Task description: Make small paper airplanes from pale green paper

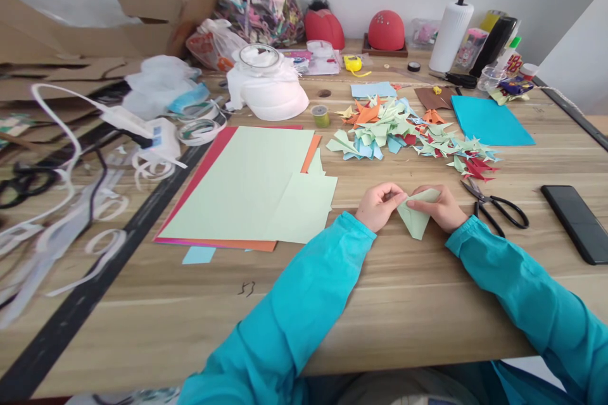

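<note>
A pale green sheet of folded paper [417,220] is held between my two hands, just above the wooden table, its narrow point towards me. My left hand [380,205] pinches its upper left corner. On the other side, my right hand [439,205] grips the upper right part, thumb across the front. Beyond my hands lies a heap of folded paper birds [387,123] in green, orange, blue and red. To the left is a stack of coloured paper with a large pale green sheet [242,183] on top and a smaller green sheet [306,205] overlapping it.
Black-handled scissors [501,207] lie right of my right hand, with a phone [577,221] farther right. Behind are a blue sheet [491,120], a thread spool [321,116] and a white paper roll [451,35]. Cables, white strips and cardboard [76,35] crowd the left side.
</note>
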`<action>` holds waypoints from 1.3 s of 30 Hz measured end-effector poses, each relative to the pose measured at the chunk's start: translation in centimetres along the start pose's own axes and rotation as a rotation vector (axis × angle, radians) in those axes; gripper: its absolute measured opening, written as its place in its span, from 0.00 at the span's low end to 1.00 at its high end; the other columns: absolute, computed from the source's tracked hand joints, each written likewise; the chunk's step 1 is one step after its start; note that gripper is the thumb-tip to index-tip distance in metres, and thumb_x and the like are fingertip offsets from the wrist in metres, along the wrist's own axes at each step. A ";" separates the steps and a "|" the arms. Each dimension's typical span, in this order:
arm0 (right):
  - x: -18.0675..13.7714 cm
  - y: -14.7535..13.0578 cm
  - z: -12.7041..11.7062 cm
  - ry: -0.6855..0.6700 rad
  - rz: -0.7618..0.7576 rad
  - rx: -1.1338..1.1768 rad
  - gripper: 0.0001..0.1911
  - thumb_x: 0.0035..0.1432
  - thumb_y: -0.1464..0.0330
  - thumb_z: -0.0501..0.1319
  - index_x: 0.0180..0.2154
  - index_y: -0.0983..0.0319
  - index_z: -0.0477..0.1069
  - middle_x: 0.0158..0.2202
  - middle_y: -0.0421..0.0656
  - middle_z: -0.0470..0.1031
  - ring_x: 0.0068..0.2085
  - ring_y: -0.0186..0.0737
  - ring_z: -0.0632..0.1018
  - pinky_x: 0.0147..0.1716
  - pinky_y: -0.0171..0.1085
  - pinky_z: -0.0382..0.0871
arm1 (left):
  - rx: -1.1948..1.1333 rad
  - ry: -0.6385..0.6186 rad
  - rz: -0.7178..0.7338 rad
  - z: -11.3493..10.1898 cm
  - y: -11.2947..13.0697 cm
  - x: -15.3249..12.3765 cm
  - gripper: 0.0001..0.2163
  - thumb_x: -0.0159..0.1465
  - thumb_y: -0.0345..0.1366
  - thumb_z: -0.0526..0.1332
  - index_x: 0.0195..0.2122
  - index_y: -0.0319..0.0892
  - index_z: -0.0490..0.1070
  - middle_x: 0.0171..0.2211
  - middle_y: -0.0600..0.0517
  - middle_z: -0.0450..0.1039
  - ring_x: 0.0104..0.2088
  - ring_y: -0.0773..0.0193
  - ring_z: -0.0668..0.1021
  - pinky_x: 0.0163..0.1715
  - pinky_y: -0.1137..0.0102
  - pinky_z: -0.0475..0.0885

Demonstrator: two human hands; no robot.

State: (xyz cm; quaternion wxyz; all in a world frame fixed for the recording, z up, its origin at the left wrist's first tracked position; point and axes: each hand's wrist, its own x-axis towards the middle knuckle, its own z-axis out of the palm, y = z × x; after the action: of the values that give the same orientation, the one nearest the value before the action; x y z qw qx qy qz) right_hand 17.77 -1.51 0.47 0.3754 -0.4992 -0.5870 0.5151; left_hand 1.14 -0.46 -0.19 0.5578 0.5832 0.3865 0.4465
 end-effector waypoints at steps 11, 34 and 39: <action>-0.1 -0.5 0.3 -0.037 0.027 0.001 0.17 0.41 0.57 0.67 0.26 0.65 0.71 0.20 0.38 0.69 0.22 0.31 0.67 0.22 0.33 0.59 | 0.011 0.017 -0.038 0.0 -0.1 0.0 0.13 0.49 0.43 0.65 0.21 0.37 0.69 0.19 0.56 0.66 0.21 0.72 0.65 0.23 0.74 0.60; 0.5 0.4 -0.3 -0.010 0.027 0.221 0.16 0.37 0.59 0.69 0.26 0.63 0.73 0.24 0.39 0.73 0.25 0.34 0.71 0.24 0.34 0.63 | -0.035 -0.129 -0.049 -0.2 0.2 0.1 0.17 0.51 0.50 0.62 0.22 0.38 0.69 0.19 0.55 0.67 0.22 0.71 0.69 0.25 0.74 0.65; 0.5 0.4 -0.3 -0.014 0.072 0.280 0.15 0.39 0.60 0.69 0.27 0.63 0.74 0.25 0.40 0.74 0.26 0.36 0.73 0.25 0.35 0.65 | -0.099 -0.121 -0.058 -0.3 0.3 0.2 0.17 0.51 0.49 0.63 0.23 0.38 0.71 0.21 0.54 0.69 0.22 0.70 0.70 0.26 0.73 0.67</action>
State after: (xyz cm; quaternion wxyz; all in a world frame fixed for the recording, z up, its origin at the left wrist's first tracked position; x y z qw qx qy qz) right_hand 18.08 -0.99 0.07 0.4185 -0.4590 -0.4938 0.6086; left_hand 0.86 -0.22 0.13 0.6208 0.5694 0.3465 0.4127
